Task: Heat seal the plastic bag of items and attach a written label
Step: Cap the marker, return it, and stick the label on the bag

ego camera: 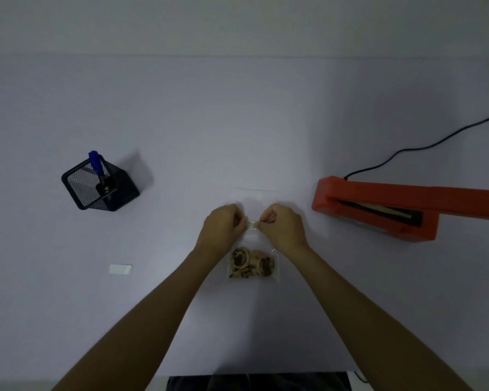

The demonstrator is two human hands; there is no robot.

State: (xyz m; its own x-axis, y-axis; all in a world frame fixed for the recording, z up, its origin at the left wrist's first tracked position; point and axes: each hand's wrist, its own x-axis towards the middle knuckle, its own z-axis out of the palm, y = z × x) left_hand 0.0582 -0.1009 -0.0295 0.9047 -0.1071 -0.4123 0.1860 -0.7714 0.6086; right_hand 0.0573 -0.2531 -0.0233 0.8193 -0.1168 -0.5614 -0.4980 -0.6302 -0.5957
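A: What are the hands doing?

B: Both hands pinch the plastic bag (253, 246) at its top edge. Left hand (223, 230) w/ its grip pressed shut on the left part, right hand (283, 228) w/ its grip pressed shut on the right part. A small bit of the edge shows between the 2 grips.

A: Where's the bag?

B: It runs from the grips back toward the person. The brown and tan items (251, 262) sit at its low end, just under the grips, between the arms.

A: And the other stuff?

B: Orange heat sealer (407, 210) lies well right of the grips on the tabletop (237, 122), arm lifted, black cord (424, 148) going off behind it. Black mesh pen cup (99, 184) w/ a blue pen (98, 165) stands far left. A small white label (120, 268) lies left of the grips, nearer the person.
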